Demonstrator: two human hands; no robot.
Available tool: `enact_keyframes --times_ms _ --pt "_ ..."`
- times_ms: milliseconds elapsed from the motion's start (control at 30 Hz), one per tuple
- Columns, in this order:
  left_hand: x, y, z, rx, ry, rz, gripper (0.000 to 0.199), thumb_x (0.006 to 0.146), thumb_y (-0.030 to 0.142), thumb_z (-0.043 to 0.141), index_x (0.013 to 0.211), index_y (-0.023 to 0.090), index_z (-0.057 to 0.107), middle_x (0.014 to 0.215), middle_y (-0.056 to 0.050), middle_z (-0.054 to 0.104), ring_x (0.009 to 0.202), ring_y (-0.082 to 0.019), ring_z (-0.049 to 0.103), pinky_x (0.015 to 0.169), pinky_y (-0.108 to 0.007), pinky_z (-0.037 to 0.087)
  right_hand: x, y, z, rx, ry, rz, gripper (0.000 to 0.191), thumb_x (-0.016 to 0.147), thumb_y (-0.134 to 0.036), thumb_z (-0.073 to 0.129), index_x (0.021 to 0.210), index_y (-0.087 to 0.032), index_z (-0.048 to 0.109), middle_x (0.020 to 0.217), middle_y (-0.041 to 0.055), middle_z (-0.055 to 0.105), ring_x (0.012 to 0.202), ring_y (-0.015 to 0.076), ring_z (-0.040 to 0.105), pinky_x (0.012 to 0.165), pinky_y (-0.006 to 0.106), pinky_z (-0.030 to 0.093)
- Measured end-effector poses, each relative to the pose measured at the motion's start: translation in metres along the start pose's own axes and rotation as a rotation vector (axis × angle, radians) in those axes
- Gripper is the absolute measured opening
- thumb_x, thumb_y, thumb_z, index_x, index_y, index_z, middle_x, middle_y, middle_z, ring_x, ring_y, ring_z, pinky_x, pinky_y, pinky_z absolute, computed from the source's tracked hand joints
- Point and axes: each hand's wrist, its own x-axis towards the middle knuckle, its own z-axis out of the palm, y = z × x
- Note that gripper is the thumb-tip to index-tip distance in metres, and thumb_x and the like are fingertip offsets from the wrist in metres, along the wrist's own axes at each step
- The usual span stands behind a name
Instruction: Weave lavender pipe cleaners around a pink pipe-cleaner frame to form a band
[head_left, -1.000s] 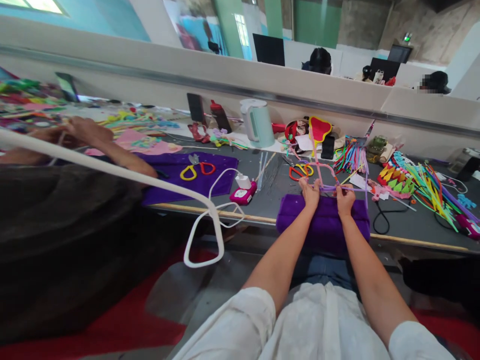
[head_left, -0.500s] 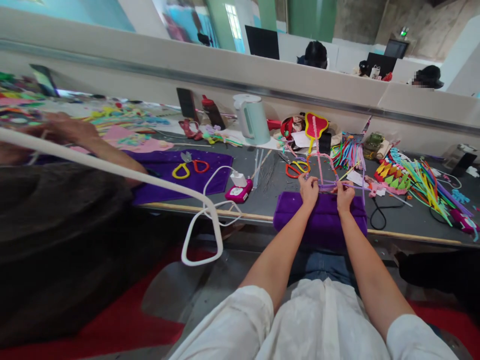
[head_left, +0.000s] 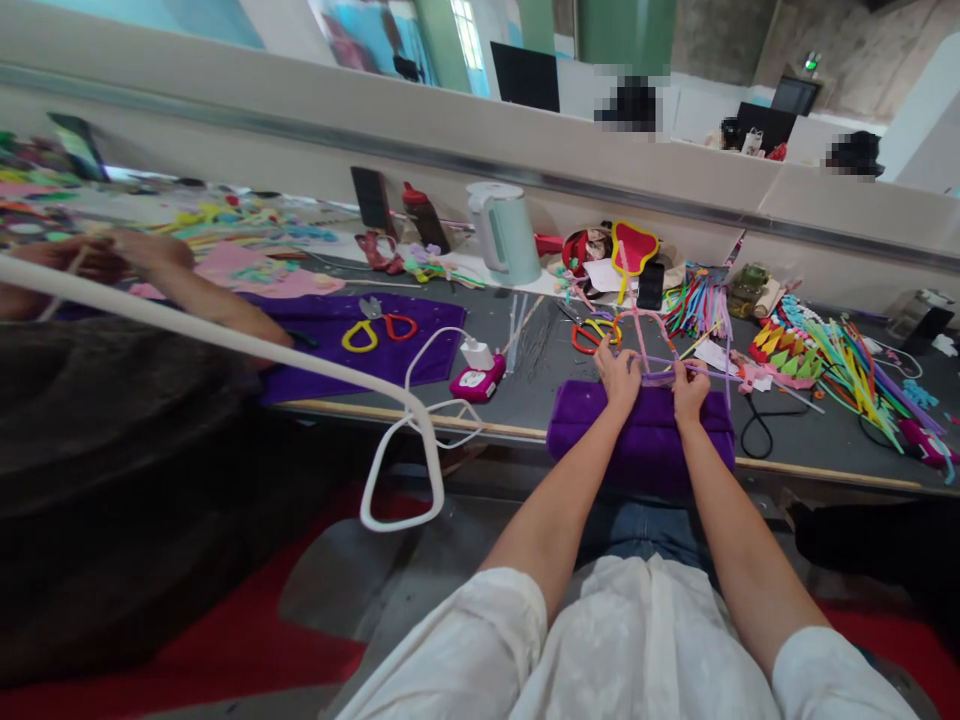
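Observation:
Pink and purple fuzzy stems, joined into an open frame point(head_left: 640, 335), stand over the front of the dark table. My right hand point(head_left: 690, 388) pinches the purple stems at the frame's lower right. At the lower left, my left hand point(head_left: 619, 378) has its fingers bent against the purple stems, with one finger raised. Both wrists are above a rolled purple cloth point(head_left: 637, 432) at the table edge. Behind the frame are a red and yellow fuzzy shape point(head_left: 634, 248) and a black phone point(head_left: 650, 287). Orange and yellow scissors point(head_left: 596, 336) lie just beyond my left hand.
Bundles of coloured stems point(head_left: 862, 375) lie at the right. A pale green kettle point(head_left: 510, 235) stands by the partition. A white tubular frame point(head_left: 401, 455) crosses at the left, near a pink socket block point(head_left: 478, 380). Another person's hands point(head_left: 127, 255) work at far left.
My left hand's fingers have loosened and spread somewhat, one lifting. The pink upright has tilted a little to the left. The other person's hands have shifted slightly.

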Motion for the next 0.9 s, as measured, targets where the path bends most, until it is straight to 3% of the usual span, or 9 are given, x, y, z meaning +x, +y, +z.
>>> enact_keyframes --times_ms 100,267,433,567,700,800,900 --pt "-0.001 0.007 -0.006 0.013 0.027 0.057 0.01 0.08 0.024 0.06 0.086 0.022 0.068 0.148 -0.009 0.029 0.135 -0.032 0.027 0.107 -0.052 0.025 0.004 0.004 -0.001 0.036 0.06 0.051 0.032 0.08 -0.049 0.055 0.087 -0.017 0.056 0.07 0.0026 0.065 0.059 0.0144 0.059 0.053 0.025 0.045" --pt "-0.002 0.012 -0.013 0.042 0.062 0.104 0.01 0.081 0.027 0.061 0.085 0.022 0.068 0.145 -0.01 0.034 0.129 -0.032 0.033 0.104 -0.05 0.029 0.007 0.007 -0.003 0.209 0.159 0.208 0.035 0.077 -0.049 0.059 0.089 -0.017 0.056 0.068 0.0007 0.065 0.042 0.0095 0.046 0.039 0.022 0.035" --pt "-0.003 0.013 -0.015 0.158 0.04 0.193 0.015 0.085 0.032 0.057 0.086 0.023 0.069 0.131 -0.013 0.047 0.118 -0.031 0.041 0.095 -0.045 0.034 0.007 0.009 -0.004 0.251 0.19 0.213 0.03 0.074 -0.045 0.062 0.083 -0.018 0.053 0.064 -0.0019 0.062 0.039 0.0066 0.038 0.036 0.02 0.027" --pt "-0.001 0.012 -0.014 0.257 -0.099 0.327 0.021 0.09 0.032 0.049 0.087 0.024 0.068 0.105 -0.013 0.06 0.1 -0.028 0.049 0.084 -0.042 0.034 0.009 0.013 -0.005 0.169 0.267 0.125 0.026 0.075 -0.043 0.06 0.078 -0.018 0.053 0.064 -0.0011 0.061 0.048 0.0095 0.048 0.047 0.021 0.039" --pt "0.003 0.01 -0.015 0.31 -0.246 0.486 0.023 0.092 0.03 0.044 0.09 0.023 0.066 0.087 -0.012 0.062 0.09 -0.027 0.05 0.079 -0.041 0.032 0.01 0.016 -0.005 0.109 0.306 0.09 0.025 0.076 -0.042 0.057 0.078 -0.017 0.054 0.064 -0.0001 0.061 0.059 0.0135 0.057 0.06 0.025 0.047" --pt "0.005 0.005 -0.018 0.29 -0.243 0.473 0.025 0.093 0.034 0.044 0.092 0.022 0.066 0.086 -0.012 0.061 0.091 -0.026 0.05 0.08 -0.039 0.033 0.009 0.018 -0.005 0.079 0.291 0.107 0.026 0.077 -0.042 0.057 0.079 -0.017 0.055 0.064 0.0011 0.063 0.059 0.0147 0.058 0.06 0.026 0.047" --pt "0.006 -0.005 -0.021 0.194 -0.206 0.357 0.027 0.093 0.037 0.044 0.089 0.022 0.066 0.086 -0.01 0.061 0.09 -0.024 0.051 0.079 -0.035 0.035 0.007 0.019 -0.006 0.033 0.237 0.098 0.026 0.077 -0.043 0.057 0.08 -0.017 0.056 0.065 0.0019 0.064 0.06 0.0152 0.058 0.062 0.027 0.047"
